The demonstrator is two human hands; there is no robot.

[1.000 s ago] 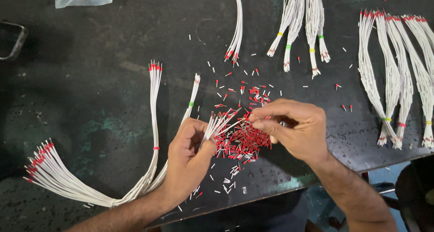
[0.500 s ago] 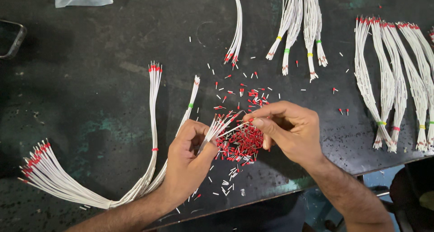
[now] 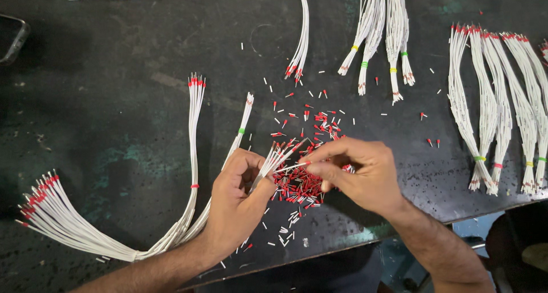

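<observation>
Head view, left hand (image 3: 237, 204) still gripping white wires (image 3: 274, 159), right hand (image 3: 362, 176) apparently pinching a ferrule (image 3: 305, 163), barely shifted.

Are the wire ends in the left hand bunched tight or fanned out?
Fanned out. The white wire ends splay from the left hand, while the right hand pinches one wire tip over the red ferrule pile.

Wiring workshop, dark worn bench (image 3: 103, 133), bundled white wires (image 3: 491, 110), loose red ferrules (image 3: 299, 184)
</observation>
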